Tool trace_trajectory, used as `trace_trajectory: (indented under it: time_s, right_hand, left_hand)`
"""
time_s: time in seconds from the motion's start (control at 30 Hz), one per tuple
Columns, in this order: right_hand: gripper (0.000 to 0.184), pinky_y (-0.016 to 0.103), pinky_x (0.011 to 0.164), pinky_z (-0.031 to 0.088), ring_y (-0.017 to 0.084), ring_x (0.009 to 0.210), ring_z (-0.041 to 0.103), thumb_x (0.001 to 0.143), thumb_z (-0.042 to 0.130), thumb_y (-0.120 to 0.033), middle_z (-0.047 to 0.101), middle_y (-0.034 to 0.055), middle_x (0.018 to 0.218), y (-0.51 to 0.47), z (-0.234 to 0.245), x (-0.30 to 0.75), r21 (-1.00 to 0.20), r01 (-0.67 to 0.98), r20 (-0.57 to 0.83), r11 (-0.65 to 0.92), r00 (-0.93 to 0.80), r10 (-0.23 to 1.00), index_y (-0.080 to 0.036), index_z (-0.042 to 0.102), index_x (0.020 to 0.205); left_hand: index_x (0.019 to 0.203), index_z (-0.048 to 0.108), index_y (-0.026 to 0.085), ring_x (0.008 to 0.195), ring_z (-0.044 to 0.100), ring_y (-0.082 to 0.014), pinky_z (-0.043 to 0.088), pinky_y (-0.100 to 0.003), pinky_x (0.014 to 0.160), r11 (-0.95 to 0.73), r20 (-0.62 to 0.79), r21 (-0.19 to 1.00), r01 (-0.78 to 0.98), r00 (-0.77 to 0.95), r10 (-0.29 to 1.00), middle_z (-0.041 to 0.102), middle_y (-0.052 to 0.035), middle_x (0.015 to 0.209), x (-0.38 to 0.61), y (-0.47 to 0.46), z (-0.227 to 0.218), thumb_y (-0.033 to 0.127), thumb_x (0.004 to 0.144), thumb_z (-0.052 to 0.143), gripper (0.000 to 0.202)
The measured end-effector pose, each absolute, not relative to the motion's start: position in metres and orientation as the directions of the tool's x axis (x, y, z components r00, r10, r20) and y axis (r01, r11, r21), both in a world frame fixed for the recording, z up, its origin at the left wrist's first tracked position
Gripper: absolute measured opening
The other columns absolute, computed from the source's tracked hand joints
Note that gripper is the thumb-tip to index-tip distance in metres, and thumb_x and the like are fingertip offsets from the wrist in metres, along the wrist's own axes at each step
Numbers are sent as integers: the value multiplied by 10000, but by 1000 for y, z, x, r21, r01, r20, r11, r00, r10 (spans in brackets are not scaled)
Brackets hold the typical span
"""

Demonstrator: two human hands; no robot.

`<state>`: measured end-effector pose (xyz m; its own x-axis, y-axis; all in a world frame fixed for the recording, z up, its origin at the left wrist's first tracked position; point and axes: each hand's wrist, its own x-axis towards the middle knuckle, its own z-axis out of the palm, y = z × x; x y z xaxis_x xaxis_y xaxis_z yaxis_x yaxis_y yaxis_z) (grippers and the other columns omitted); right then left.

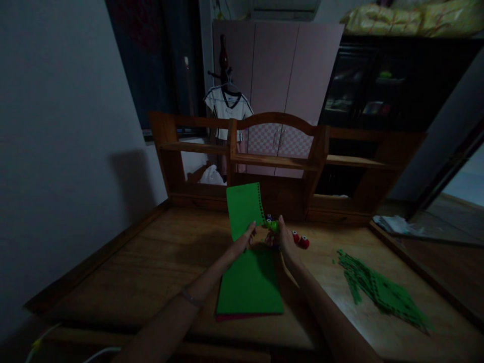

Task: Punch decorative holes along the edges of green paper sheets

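Note:
My left hand (246,238) pinches the lower right part of a raised green paper sheet (243,205), thumb on top. A column of small dark holes runs down that sheet's right edge. My right hand (287,244) is closed around a small green hole punch (273,225) with a cartoon eye, held at the edge of the sheet. Whether its jaws are on the paper cannot be made out. Below both hands lies a stack of green paper (250,285), with a pinkish-red layer at its bottom edge. Red objects with white eyes (304,242) sit just right of my right hand.
A heap of punched green paper strips (389,295) lies on the wooden desk (151,272) at the right. A wooden shelf unit (276,160) stands along the desk's far edge. The wall (68,151) borders the left side. White cables (100,353) show at the lower left.

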<state>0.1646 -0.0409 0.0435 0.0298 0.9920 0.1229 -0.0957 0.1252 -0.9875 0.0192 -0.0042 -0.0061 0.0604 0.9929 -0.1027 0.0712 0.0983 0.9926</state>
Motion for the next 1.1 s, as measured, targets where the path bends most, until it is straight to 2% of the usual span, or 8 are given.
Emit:
trace_trajectory:
  time_s: [0.27, 0.57, 0.73, 0.97, 1.1]
  right_hand:
    - [585, 239, 425, 353, 123, 385, 492, 727, 351, -695, 581, 17, 477, -33, 31, 167, -984, -106, 147, 142, -43, 988, -166, 598, 676]
    - [571, 231, 409, 342, 123, 377, 477, 720, 374, -693, 561, 20, 447, -29, 27, 167, -984, -117, 144, 137, -48, 988, -165, 582, 654]
    - [580, 226, 412, 351, 120, 383, 482, 716, 363, -701, 568, 27, 462, -30, 28, 166, -986, -89, 146, 141, -50, 988, -165, 551, 597]
    - [581, 224, 405, 344, 120, 387, 482, 728, 333, -700, 566, 25, 471, -30, 27, 166, -988, -75, 143, 139, -51, 988, -166, 539, 623]
    - [591, 224, 414, 341, 116, 378, 475, 739, 301, -700, 558, 29, 456, -27, 24, 166, -988, -44, 153, 150, -80, 985, -175, 505, 561]
  left_hand:
    - [602, 452, 193, 397, 323, -84, 254, -225, 454, 106, -108, 993, 46, 59, 992, 331, 58, 438, 19, 1, -13, 710, 690, 340, 536]
    - [620, 482, 187, 414, 346, -88, 235, -230, 450, 123, -124, 992, 32, 39, 991, 383, 45, 443, 24, -20, 11, 676, 701, 394, 502]
    - [609, 478, 186, 401, 344, -86, 238, -228, 449, 113, -114, 993, 15, 78, 990, 371, 48, 430, 23, -16, 5, 669, 723, 366, 509]
    - [606, 475, 177, 377, 327, -75, 225, -217, 435, 121, -120, 993, -5, 86, 989, 381, 53, 417, 23, -11, -4, 647, 742, 367, 501]
    - [602, 481, 179, 378, 332, -79, 219, -221, 434, 109, -109, 994, 8, 85, 990, 376, 52, 410, 24, -15, 0, 648, 738, 371, 500]
